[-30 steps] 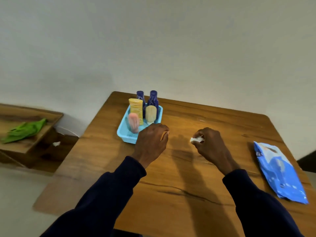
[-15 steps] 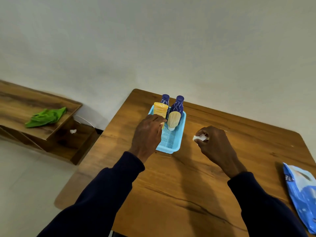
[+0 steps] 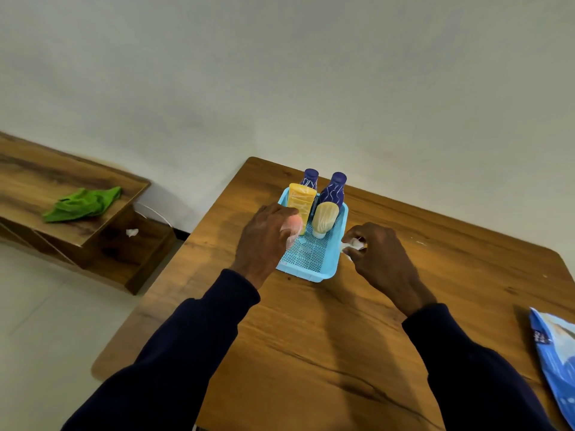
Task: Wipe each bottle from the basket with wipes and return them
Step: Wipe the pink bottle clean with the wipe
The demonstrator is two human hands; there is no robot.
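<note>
One pink bottle [image 3: 294, 227]: inside the curled fingers of the left hand [image 3: 264, 241], by the left wall of the blue basket [image 3: 311, 272]. Likely light, smooth plastic, slippery; best gripped round the body. One white wipe [image 3: 353, 244]: soft, crumpled, pinched in the fingers of the right hand [image 3: 379, 259], just beside the basket rim

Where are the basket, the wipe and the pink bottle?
basket [image 3: 308, 273]: head view, front wall.
wipe [image 3: 354, 243]: head view, white tip showing.
pink bottle [image 3: 294, 224]: head view, rounded pink end.
</note>
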